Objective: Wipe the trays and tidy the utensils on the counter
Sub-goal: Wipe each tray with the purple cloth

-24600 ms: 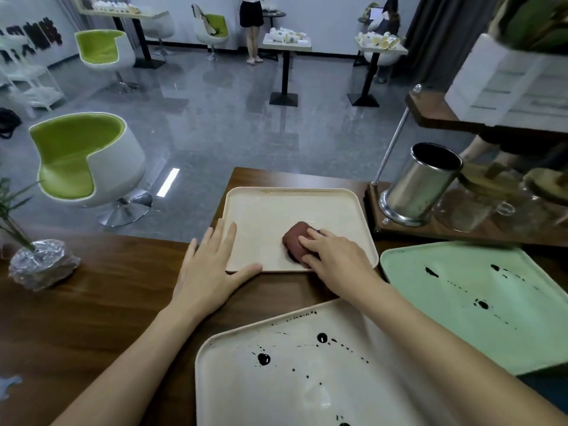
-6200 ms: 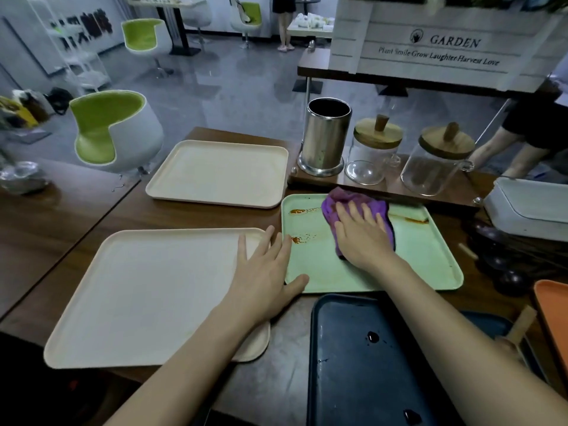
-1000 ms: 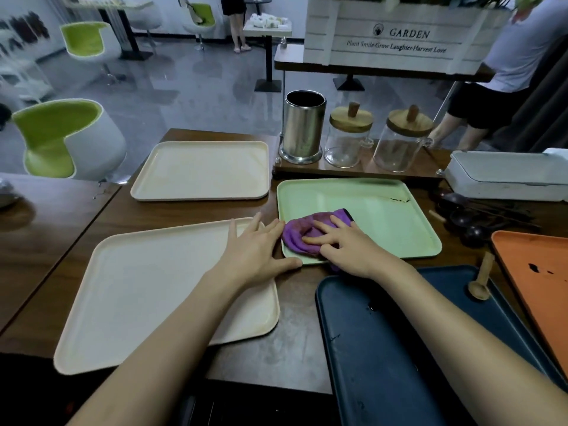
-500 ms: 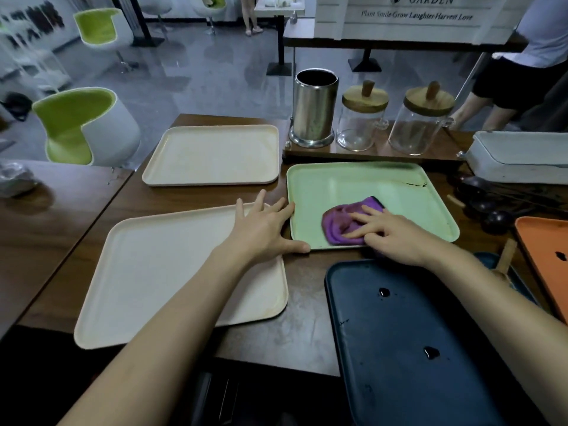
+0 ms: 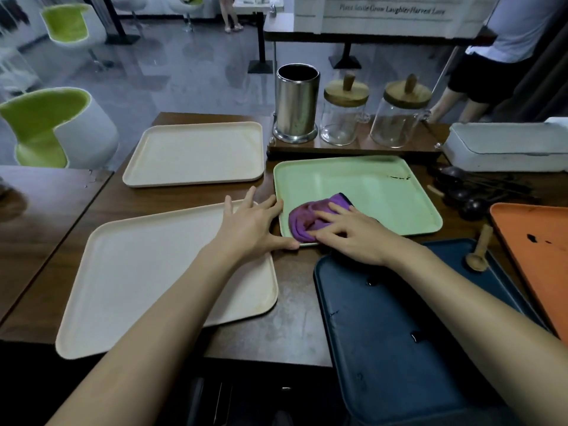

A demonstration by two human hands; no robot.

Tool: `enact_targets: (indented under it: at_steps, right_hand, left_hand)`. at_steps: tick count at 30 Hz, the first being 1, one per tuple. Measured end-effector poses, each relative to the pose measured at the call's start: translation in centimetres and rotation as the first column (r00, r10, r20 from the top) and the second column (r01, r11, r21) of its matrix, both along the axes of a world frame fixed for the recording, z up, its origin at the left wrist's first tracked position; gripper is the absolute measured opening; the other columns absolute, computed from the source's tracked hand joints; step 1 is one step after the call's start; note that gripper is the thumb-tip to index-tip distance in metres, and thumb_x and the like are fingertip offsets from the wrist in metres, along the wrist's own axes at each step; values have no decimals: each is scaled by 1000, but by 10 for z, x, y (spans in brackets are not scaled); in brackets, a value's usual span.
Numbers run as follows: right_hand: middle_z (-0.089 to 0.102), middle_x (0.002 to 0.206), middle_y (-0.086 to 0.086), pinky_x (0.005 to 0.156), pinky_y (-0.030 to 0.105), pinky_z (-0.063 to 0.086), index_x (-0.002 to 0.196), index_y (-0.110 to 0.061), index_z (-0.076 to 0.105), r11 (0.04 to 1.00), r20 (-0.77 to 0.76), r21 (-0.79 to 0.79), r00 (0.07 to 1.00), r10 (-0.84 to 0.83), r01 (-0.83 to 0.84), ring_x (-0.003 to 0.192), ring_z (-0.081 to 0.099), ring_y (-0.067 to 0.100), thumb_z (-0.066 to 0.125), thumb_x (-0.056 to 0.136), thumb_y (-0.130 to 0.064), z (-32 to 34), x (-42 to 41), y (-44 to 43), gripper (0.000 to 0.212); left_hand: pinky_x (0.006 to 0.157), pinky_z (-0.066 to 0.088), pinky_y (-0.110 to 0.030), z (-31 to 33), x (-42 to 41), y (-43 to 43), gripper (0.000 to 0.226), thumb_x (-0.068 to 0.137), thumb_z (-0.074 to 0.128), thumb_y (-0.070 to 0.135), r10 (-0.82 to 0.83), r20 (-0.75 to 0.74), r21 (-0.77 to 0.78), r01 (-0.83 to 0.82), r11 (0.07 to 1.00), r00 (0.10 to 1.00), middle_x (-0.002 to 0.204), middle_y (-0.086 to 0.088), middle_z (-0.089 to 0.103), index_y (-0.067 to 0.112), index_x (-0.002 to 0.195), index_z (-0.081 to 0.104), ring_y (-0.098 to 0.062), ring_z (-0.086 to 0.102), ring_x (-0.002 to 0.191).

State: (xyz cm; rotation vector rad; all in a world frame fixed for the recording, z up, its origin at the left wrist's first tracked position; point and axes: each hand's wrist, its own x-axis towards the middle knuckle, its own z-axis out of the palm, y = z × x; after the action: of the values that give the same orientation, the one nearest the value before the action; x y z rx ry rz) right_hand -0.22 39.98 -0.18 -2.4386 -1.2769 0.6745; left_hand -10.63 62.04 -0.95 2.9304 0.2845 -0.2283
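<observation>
Nearest, on a dark wooden counter (image 5: 295, 321), a dark blue tray (image 5: 399, 348) lay at the right, spotted with a few dark drops (image 5: 416, 335). A large cream tray (image 5: 147, 287) lay at the left. Two bare forearms reached forward over them.

The left hand (image 5: 250, 226) was released, its fingers spread. Its palm lay over the cream tray's far right corner, and its fingertips and thumb touched the near left corner of a pale green tray (image 5: 384, 195).

The right hand (image 5: 353, 235) held nothing in a grasp. Its straight fingers pressed flat on a crumpled purple cloth (image 5: 304, 218), which sat inside the green tray at its near left corner.

A thin dark streak (image 5: 399, 177) marked the green tray near its far right edge. To the right, a small wooden spoon (image 5: 479, 253) rested on the blue tray beside an orange tray (image 5: 538, 272) with dark spots. Dark spoons (image 5: 467, 195) lay just beyond.

Farther off lay a second cream tray (image 5: 196, 155) at the left. A steel canister (image 5: 296, 103) and two glass jars (image 5: 344, 118) with wooden lids stood on a wooden stand. A white box (image 5: 507, 146) sat at the right. Farthest, a white sign (image 5: 390, 20) read "Plant Smile Grow Laughter Harvest Love".
</observation>
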Motion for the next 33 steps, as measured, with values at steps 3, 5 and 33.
enact_targets:
  at_steps: [3, 5, 33]
  right_hand:
    - [30, 160, -19, 123, 38, 9, 91, -59, 68, 990, 2, -21, 991, -137, 137, 154, 11, 11, 41, 101, -55, 4, 17, -30, 30]
    - [31, 159, -19, 123, 41, 13, 90, -64, 63, 967, 13, -15, 967, -255, 256, 154, 13, 12, 41, 101, -54, 8, 25, -51, 26]
    - [5, 169, -1, 117, 68, 0, 154, -48, 25, 957, 248, -133, 944, -218, 256, 153, -5, 40, 21, 103, -43, -12, 37, 117, 51]
  left_hand:
    - [120, 1, -69, 1, 1, 2, 107, 75, 50, 89, 6, -17, -10, -6, 1000, 1000, 170, 9, 16, 38, 162, 16, -28, -3, 159]
    - [120, 1, -69, 2, 1, 3, 104, 76, 51, 88, 3, -20, -17, -3, 1000, 1000, 170, 9, 16, 39, 162, 16, -29, -3, 159]
    - [123, -9, -61, -11, 8, 7, 124, 83, 66, 70, 61, 54, -253, -45, 966, 997, 172, 7, 8, 26, 161, -20, -11, -5, 157]
